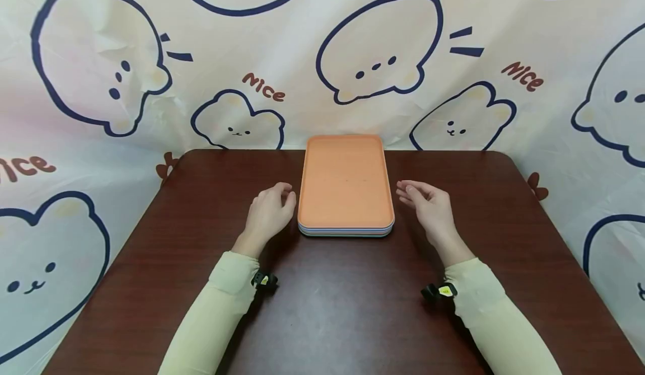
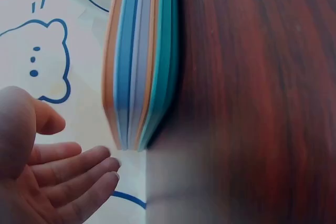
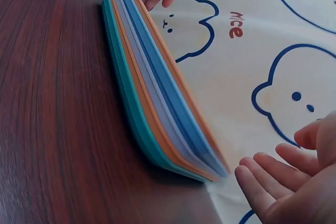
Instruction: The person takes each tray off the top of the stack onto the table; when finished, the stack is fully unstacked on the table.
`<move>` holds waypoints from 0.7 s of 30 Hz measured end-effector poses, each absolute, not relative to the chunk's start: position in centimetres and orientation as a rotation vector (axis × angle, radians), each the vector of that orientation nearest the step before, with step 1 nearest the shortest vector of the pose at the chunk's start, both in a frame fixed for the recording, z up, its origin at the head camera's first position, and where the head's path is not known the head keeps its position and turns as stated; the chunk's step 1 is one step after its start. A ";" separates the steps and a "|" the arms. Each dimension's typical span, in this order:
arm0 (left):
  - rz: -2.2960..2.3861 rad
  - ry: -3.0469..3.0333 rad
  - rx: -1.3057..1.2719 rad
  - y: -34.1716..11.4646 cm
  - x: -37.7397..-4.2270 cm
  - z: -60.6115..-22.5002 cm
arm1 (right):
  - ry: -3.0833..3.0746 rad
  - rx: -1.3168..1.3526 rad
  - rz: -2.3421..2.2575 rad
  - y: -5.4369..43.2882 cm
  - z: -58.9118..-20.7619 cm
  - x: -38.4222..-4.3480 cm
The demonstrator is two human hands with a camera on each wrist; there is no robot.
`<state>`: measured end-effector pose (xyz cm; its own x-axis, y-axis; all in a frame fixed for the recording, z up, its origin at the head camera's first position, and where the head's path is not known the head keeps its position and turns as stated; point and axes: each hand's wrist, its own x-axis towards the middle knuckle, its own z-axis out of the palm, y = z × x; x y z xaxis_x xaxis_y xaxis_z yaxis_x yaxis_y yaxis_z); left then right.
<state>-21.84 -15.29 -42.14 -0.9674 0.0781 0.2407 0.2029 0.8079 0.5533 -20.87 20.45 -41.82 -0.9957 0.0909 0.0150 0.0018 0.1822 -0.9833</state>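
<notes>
A stack of rectangular trays [image 1: 346,182] lies on the table, an orange one on top. Its edges show layers of orange, blue, lavender, orange and teal in the left wrist view, where the stack [image 2: 139,61] runs down the middle. My left hand [image 1: 271,210] is beside the stack's left edge, fingers loosely bent and holding nothing. On the other side, my right hand [image 1: 428,204] hovers near the right edge with relaxed fingers and an empty palm. The right wrist view shows those fingers [image 3: 268,174] just off the stack's corner.
The dark brown wooden table [image 1: 342,308] has rounded far corners. Behind it hangs a pale cloth [image 1: 302,45] printed with cartoon bears and the word "Nice". The stack stands at the table's far edge. Each wrist wears a black strap device [image 1: 438,291].
</notes>
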 end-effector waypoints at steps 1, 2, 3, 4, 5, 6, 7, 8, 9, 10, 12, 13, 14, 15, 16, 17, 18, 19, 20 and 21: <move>-0.918 -2.789 -0.205 -15.2 -22.0 -42.3 | -2.338 -0.131 1.999 20.4 -42.0 -21.0; -0.944 -2.791 -0.194 -15.1 -22.2 -42.4 | -2.321 -0.167 2.026 20.3 -42.3 -21.2; -0.960 -2.792 -0.184 -15.0 -22.4 -42.5 | -2.310 -0.195 2.046 20.2 -42.5 -21.3; -0.981 -2.796 -0.173 -15.0 -22.6 -42.7 | -2.306 -0.219 2.056 20.2 -42.7 -21.5; -0.994 -2.802 -0.163 -14.9 -22.7 -42.8 | -2.306 -0.238 2.058 20.1 -42.9 -21.7; -1.003 -2.810 -0.153 -14.7 -22.9 -42.9 | -2.311 -0.257 2.054 20.1 -43.2 -21.8; -1.013 -2.819 -0.142 -14.6 -23.0 -42.9 | -2.314 -0.273 2.052 20.0 -43.3 -22.0; -1.023 -2.829 -0.135 -14.5 -23.1 -42.9 | -2.311 -0.280 2.053 20.0 -43.5 -22.2; -1.030 -2.841 -0.127 -14.4 -23.3 -43.0 | -2.309 -0.288 2.054 19.9 -43.6 -22.4; -1.039 -2.851 -0.120 -14.2 -23.4 -43.0 | -2.311 -0.300 2.053 19.8 -43.8 -22.6; -1.054 -2.865 -0.109 -14.0 -23.5 -43.1 | -2.317 -0.312 2.058 19.6 -44.0 -22.9; -1.061 -2.869 -0.103 -13.9 -23.6 -43.2 | -2.317 -0.311 2.066 19.5 -44.2 -23.1; -1.061 -2.871 -0.097 -13.8 -23.7 -43.2 | -2.324 -0.312 2.071 19.5 -44.3 -23.2; -1.052 -2.874 -0.089 -13.7 -23.8 -43.3 | -2.337 -0.318 2.073 19.4 -44.5 -23.4; -1.045 -2.876 -0.079 -13.6 -23.8 -43.4 | -2.354 -0.322 2.073 19.3 -44.7 -23.5; -1.035 -2.881 -0.067 -13.5 -23.9 -43.4 | -2.373 -0.318 2.072 19.2 -44.9 -23.6; -1.017 -2.886 -0.054 -13.3 -23.9 -43.4 | -2.390 -0.313 2.068 19.1 -45.1 -23.7; -1.002 -2.894 -0.041 -13.2 -23.9 -43.4 | -2.410 -0.314 2.062 19.1 -45.2 -23.8; -0.984 -2.902 -0.029 -13.2 -24.0 -43.4 | -2.422 -0.312 2.058 19.0 -45.4 -23.9; -0.966 -2.909 -0.018 -13.1 -24.0 -43.3 | -2.426 -0.308 2.059 18.9 -45.6 -24.0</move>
<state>-24.00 -13.08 -43.35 -0.9970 -0.0128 0.0762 0.0354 0.8014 0.5971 -23.98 18.90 -45.61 -0.9799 0.1102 -0.1663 0.1820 0.1524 -0.9714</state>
